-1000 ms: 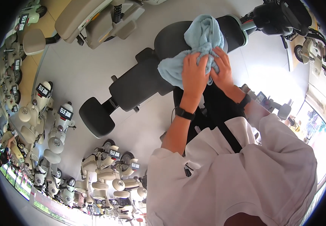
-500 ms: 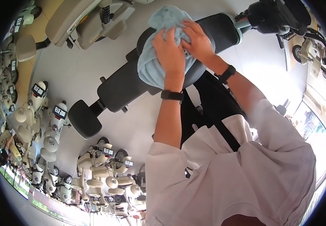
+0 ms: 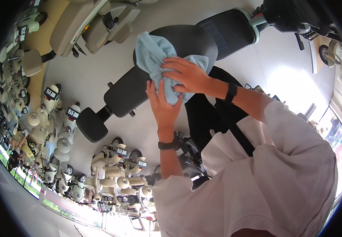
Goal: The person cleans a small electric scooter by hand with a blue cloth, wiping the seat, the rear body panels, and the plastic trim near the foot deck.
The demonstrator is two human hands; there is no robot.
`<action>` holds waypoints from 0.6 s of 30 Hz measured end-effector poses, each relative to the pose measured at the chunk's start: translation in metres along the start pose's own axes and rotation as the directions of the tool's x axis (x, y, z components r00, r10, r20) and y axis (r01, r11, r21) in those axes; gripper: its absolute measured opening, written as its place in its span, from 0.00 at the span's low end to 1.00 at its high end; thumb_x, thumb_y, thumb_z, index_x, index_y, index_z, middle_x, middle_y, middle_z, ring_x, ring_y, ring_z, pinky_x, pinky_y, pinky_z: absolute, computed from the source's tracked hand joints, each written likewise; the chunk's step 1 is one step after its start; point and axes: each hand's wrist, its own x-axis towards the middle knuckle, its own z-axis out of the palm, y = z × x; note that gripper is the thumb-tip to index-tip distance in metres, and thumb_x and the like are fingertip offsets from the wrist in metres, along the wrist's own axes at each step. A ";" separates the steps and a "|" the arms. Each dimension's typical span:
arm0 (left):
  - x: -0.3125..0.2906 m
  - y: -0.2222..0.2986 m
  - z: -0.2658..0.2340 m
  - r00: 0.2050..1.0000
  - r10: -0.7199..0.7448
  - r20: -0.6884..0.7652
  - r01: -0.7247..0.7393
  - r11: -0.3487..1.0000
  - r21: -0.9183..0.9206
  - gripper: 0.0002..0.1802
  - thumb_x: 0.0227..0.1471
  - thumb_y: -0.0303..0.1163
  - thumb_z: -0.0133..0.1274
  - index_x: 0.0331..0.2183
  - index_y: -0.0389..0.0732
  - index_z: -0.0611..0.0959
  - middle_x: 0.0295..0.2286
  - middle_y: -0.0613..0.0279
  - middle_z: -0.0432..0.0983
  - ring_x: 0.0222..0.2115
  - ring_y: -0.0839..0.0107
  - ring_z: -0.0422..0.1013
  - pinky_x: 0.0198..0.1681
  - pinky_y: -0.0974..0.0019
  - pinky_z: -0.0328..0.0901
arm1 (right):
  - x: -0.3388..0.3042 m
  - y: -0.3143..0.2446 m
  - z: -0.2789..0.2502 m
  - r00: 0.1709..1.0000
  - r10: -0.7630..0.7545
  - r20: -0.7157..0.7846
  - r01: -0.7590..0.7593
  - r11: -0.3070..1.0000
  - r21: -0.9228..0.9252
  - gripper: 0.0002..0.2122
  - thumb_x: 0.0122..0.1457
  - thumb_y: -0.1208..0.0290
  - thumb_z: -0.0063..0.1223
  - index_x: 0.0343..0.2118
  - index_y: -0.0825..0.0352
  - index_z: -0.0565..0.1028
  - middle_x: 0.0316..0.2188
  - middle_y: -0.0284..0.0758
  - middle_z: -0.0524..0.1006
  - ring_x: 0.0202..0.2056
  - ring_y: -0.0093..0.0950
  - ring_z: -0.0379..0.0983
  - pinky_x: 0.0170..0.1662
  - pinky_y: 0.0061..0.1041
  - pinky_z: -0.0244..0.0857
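Observation:
A light blue towel (image 3: 155, 51) lies bunched on the rounded dark seat (image 3: 194, 39) of an electric scooter. My right hand (image 3: 188, 75) presses on the towel's middle, its fingers bent into the folds. Just below and to its left, my left hand (image 3: 163, 106) grips the towel's near edge, with the fingers pointing away from me and the thumb against the cloth. Behind the seat, to the left, extend a long black rear seat (image 3: 125, 93) and a padded backrest (image 3: 92, 125). The ribbed black footboard (image 3: 230, 31) is at the right.
The scooter's dark front end (image 3: 285, 17) rises at the upper right. Another beige scooter (image 3: 74, 23) stands at the upper left. Rows of cream scooters (image 3: 115, 173) fill the left and lower left of the pale floor (image 3: 88, 71). Bright windows (image 3: 333, 130) are at the right.
Both hands have come nearer to me with the towel, uncovering the far part of the seat. The left hand has slid to the towel's near edge, and the right hand now lies across its middle.

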 end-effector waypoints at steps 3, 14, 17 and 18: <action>0.038 0.003 0.009 0.995 -0.104 -0.014 0.104 0.994 0.034 0.41 0.42 0.27 0.63 0.58 0.43 0.66 0.57 0.42 0.57 0.55 0.40 0.59 0.56 0.47 0.60 | 0.024 0.028 0.000 0.984 -0.174 -0.044 0.174 0.985 0.009 0.22 0.42 0.70 0.61 0.45 0.63 0.75 0.52 0.36 0.70 0.58 0.36 0.63 0.58 0.38 0.61; 0.027 0.039 0.049 0.999 -0.033 0.032 0.030 0.995 0.091 0.35 0.45 0.21 0.58 0.56 0.45 0.69 0.53 0.44 0.63 0.54 0.42 0.61 0.60 0.44 0.55 | -0.036 0.021 -0.032 0.979 0.114 -0.170 -0.127 0.990 -0.069 0.20 0.40 0.73 0.62 0.40 0.63 0.75 0.50 0.35 0.71 0.59 0.36 0.61 0.63 0.40 0.57; 0.009 0.021 0.038 0.998 -0.027 -0.055 0.033 0.994 0.105 0.40 0.40 0.20 0.61 0.57 0.42 0.67 0.51 0.47 0.63 0.58 0.44 0.58 0.62 0.43 0.52 | -0.014 0.010 -0.012 0.995 -0.029 -0.091 0.026 0.999 -0.030 0.21 0.42 0.73 0.62 0.43 0.63 0.74 0.52 0.34 0.70 0.59 0.36 0.61 0.62 0.39 0.57; 0.008 0.016 0.031 0.992 -0.056 -0.111 0.072 0.988 0.139 0.40 0.41 0.19 0.61 0.57 0.41 0.66 0.51 0.46 0.62 0.58 0.44 0.57 0.62 0.43 0.52 | -0.002 0.007 -0.005 0.995 -0.020 -0.096 0.018 1.000 -0.025 0.21 0.42 0.73 0.62 0.43 0.63 0.74 0.52 0.34 0.70 0.59 0.36 0.61 0.62 0.39 0.57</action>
